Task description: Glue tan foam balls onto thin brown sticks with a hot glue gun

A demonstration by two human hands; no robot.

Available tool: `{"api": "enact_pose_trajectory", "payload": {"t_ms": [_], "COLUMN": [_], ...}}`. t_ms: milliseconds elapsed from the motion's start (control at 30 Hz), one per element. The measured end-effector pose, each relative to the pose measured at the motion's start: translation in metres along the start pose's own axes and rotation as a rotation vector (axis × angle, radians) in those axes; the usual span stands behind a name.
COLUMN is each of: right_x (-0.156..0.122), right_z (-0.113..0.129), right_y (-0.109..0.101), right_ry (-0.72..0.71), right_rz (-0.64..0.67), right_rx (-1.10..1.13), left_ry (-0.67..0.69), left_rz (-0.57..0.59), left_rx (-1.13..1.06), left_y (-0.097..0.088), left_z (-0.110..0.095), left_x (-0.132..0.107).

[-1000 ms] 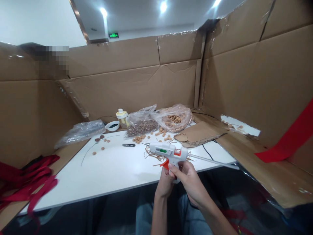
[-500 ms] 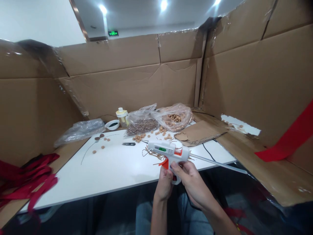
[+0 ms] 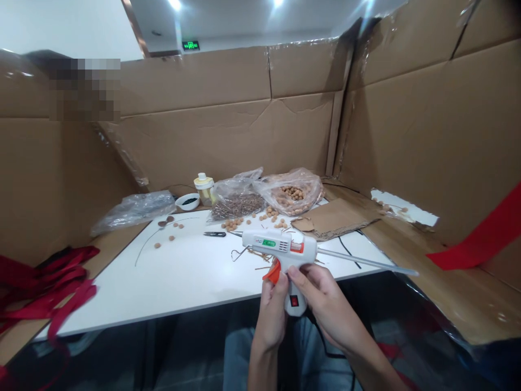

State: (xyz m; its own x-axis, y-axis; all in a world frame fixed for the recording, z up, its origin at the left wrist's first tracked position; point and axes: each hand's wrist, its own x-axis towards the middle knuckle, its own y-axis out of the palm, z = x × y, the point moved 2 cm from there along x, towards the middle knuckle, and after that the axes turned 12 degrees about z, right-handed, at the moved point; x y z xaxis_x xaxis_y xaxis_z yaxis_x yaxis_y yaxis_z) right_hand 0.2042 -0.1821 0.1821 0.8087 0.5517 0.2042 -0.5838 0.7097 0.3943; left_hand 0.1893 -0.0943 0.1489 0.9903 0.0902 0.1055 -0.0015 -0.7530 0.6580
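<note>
A white hot glue gun (image 3: 280, 245) with an orange trigger is held over the near edge of the white table (image 3: 179, 282), nozzle pointing left. A clear glue stick (image 3: 366, 263) juts out of its back to the right. My left hand (image 3: 272, 314) grips the handle from the left, below the trigger. My right hand (image 3: 321, 302) closes on the handle from the right, fingers by the red switch. Thin brown sticks (image 3: 260, 254) lie on the table just beyond the gun.
Small black snips (image 3: 214, 234), scattered brown beads (image 3: 233, 222), two plastic bags of sticks and beads (image 3: 291, 194), a yellow-capped bottle (image 3: 203, 188) and a small white bowl (image 3: 187, 201) sit further back. Red ribbon (image 3: 44, 288) lies left. Cardboard walls (image 3: 407, 136) surround the table.
The glue gun has been drawn slightly toward me and its handle is now more exposed. My fingers have shifted lower on the handle, by the red switch.
</note>
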Motion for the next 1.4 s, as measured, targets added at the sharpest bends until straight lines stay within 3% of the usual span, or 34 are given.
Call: {"api": "enact_pose_trajectory", "payload": {"t_ms": [533, 900, 1000, 1133, 1200, 1300, 1400], "right_x": [-0.01, -0.012, -0.014, -0.014, -0.011, -0.004, -0.001], "right_z": [0.01, 0.012, 0.004, -0.009, -0.009, -0.003, -0.001], "right_y": [0.006, 0.009, 0.007, -0.007, -0.01, -0.011, -0.015], "right_ry": [-0.01, 0.013, -0.025, -0.088, -0.103, -0.13, -0.174], "right_rz": [-0.007, -0.053, -0.141, -0.419, -0.333, 0.0, 0.147], "right_rx": [-0.035, -0.011, 0.017, 0.155, 0.208, 0.311, 0.416], "left_ry": [-0.035, -0.065, -0.057, -0.069, -0.061, -0.063, -0.079], "left_rz": [-0.11, -0.064, 0.002, 0.207, 0.323, 0.473, 0.524], "left_rx": [0.048, 0.073, 0.144, 0.279, 0.319, 0.369, 0.448], "left_y": [0.003, 0.002, 0.0, 0.001, 0.005, 0.011, 0.01], "left_z": [-0.004, -0.001, 0.0, -0.005, -0.011, -0.019, -0.023], "left_x": [-0.018, -0.022, -0.019, -0.015, -0.014, -0.012, -0.011]}}
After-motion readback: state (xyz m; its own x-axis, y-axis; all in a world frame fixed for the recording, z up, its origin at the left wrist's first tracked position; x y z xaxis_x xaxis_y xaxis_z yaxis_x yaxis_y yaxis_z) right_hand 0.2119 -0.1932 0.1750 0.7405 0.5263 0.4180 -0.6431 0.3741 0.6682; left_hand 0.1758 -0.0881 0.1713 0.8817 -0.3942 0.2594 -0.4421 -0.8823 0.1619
